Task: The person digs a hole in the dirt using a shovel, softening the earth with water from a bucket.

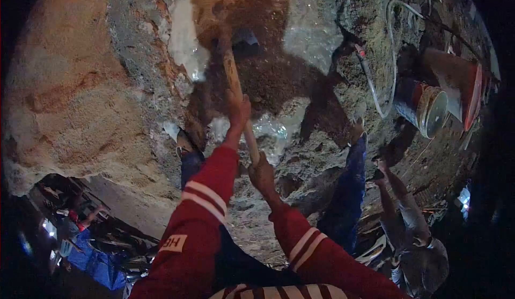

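Both my hands grip the pale wooden handle of a hoe, which slants up and slightly left in front of me. My left hand is wrapped round the shaft farther up. Closer to my body, my right hand is closed on the lower part of the handle. The hoe's head is down in dark brown wet mud; its blade is shadowed and mostly hidden. Murky grey water lies around the mud, and a small shiny puddle is below it, between my feet.
A steep earth bank rises at left. A pale hose curves down the right side, near a bucket lying on its side and a red-edged container. Other people are at lower right and lower left, near blue sheeting.
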`<state>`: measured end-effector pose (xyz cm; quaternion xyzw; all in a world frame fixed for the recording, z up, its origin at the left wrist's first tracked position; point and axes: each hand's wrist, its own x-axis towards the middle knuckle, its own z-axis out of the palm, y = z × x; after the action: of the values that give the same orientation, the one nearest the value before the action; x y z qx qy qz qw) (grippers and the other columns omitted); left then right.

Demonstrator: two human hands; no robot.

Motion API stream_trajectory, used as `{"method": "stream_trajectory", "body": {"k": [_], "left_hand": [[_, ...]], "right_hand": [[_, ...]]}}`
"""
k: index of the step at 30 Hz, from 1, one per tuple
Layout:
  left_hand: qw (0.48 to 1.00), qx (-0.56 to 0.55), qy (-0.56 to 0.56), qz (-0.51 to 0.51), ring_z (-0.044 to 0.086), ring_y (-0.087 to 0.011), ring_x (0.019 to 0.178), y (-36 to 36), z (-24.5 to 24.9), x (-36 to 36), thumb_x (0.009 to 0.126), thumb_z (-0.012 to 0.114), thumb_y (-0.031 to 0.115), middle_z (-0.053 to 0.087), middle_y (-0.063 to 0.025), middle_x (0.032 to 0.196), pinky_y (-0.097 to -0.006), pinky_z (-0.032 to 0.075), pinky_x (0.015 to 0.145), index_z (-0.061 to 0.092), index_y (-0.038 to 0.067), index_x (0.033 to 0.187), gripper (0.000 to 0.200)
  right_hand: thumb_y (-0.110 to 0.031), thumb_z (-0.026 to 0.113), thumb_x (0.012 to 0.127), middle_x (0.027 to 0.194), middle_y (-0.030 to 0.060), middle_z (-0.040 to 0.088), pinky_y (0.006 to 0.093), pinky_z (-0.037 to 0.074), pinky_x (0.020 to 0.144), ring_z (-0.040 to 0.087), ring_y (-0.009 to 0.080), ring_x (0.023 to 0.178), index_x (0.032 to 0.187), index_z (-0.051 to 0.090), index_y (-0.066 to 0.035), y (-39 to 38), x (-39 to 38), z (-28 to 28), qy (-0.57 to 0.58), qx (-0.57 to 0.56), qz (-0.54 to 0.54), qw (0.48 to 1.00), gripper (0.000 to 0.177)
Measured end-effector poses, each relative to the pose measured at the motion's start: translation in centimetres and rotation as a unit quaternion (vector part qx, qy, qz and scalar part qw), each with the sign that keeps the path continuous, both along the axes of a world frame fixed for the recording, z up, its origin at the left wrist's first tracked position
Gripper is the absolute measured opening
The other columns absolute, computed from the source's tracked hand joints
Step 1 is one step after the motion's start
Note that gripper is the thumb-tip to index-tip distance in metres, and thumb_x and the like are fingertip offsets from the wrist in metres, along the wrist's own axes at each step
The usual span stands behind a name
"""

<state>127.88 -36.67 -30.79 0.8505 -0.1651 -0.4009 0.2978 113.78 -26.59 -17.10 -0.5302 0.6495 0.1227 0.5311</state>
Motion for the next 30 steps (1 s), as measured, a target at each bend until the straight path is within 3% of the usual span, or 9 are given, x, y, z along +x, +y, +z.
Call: {"method": "stream_trajectory", "body": {"k": [8,12,15,20,22,23,26,29,30], "left_hand": [[0.984,0.175,-0.001,-0.045,0.056,-0.0402,0.091,7.1,-0.3,-7.8,0.068,0.060,0.011,0.058,-0.0250,0.094,-0.0428,0.046,0.080,0.049,-0.004,0.104,0.041],[0.957,0.286,0.007,-0.048,0.061,-0.0356,0.082,9.4,-5.7,-8.8,0.064,0.065,0.016,0.061,-0.0226,0.087,-0.0408,0.051,0.070,0.057,-0.005,0.090,0.034],[0.947,0.318,-0.038,-0.031,0.063,-0.0334,0.077,5.9,-2.0,-7.5,0.066,0.062,0.014,0.062,-0.0218,0.084,-0.0397,0.052,0.066,0.059,-0.005,0.085,0.027],[0.981,0.193,-0.013,-0.019,0.063,-0.0263,0.065,8.3,-2.0,-8.9,0.071,0.059,0.013,0.062,-0.0128,0.070,-0.0378,0.051,0.055,0.059,-0.001,0.078,0.016],[0.916,0.067,0.294,0.266,0.056,-0.0197,0.052,7.4,0.2,-11.2,0.073,0.060,0.013,0.054,-0.0065,0.058,-0.0339,0.045,0.045,0.054,0.006,0.068,0.011],[0.917,0.066,0.294,0.263,0.056,-0.0197,0.052,6.4,0.2,-12.1,0.073,0.060,0.013,0.054,-0.0065,0.058,-0.0339,0.045,0.045,0.054,0.006,0.068,0.011],[0.768,0.109,0.388,0.498,0.055,-0.0186,0.058,1.5,-0.5,-14.1,0.076,0.062,0.015,0.054,-0.0090,0.072,-0.0339,0.045,0.047,0.050,0.002,0.081,0.018],[0.877,0.138,0.282,0.365,0.054,-0.0186,0.059,-1.1,-2.4,-18.3,0.076,0.063,0.015,0.054,-0.0077,0.068,-0.0336,0.045,0.049,0.053,0.003,0.078,0.016],[0.820,0.095,0.354,0.440,0.054,-0.0195,0.060,-2.5,-2.6,-19.7,0.076,0.064,0.017,0.055,-0.0086,0.074,-0.0338,0.045,0.051,0.053,0.002,0.084,0.021]], "right_hand": [[-0.019,0.061,0.072,0.084,0.0278,0.056,0.0505,0.047,0.062,0.058,0.0441,0.073,0.105,0.043,0.005,7.7,-6.1,0.9,0.012,-0.076,0.074,0.994,0.045],[-0.019,0.060,0.072,0.081,0.0273,0.059,0.0499,0.047,0.066,0.058,0.0436,0.075,0.097,0.044,0.004,4.0,-6.5,2.6,0.046,0.027,0.130,0.990,0.038],[-0.020,0.062,0.067,0.077,0.0256,0.058,0.0463,0.045,0.065,0.058,0.0418,0.075,0.087,0.054,0.006,1.9,-5.0,3.7,0.070,0.062,0.100,0.991,0.034],[-0.024,0.063,0.072,0.083,0.0243,0.060,0.0446,0.046,0.069,0.059,0.0405,0.080,0.093,0.055,0.005,-2.1,-6.6,7.4,0.075,0.099,0.151,0.981,0.037],[-0.025,0.065,0.073,0.093,0.0213,0.060,0.0437,0.046,0.070,0.059,0.0367,0.086,0.099,0.055,0.001,-7.3,-9.9,9.7,0.074,0.222,0.155,0.960,0.038],[-0.028,0.064,0.073,0.094,0.0203,0.060,0.0429,0.046,0.071,0.059,0.0354,0.087,0.098,0.056,-0.001,-9.3,-12.7,11.5,0.050,0.188,0.184,0.964,0.038],[-0.031,0.060,0.075,0.090,0.0204,0.059,0.0406,0.046,0.073,0.059,0.0337,0.084,0.095,0.057,-0.001,-13.1,-23.0,11.0,-0.003,0.178,0.227,0.958,0.037],[-0.029,0.057,0.073,0.085,0.0190,0.059,0.0414,0.046,0.070,0.059,0.0335,0.079,0.092,0.058,-0.002,-18.2,-28.9,8.1,0.095,0.128,0.355,0.921,0.033],[-0.028,0.056,0.072,0.085,0.0182,0.059,0.0423,0.046,0.068,0.059,0.0335,0.078,0.091,0.058,-0.003,-17.8,-33.1,4.0,0.178,0.181,0.350,0.902,0.032]]}}
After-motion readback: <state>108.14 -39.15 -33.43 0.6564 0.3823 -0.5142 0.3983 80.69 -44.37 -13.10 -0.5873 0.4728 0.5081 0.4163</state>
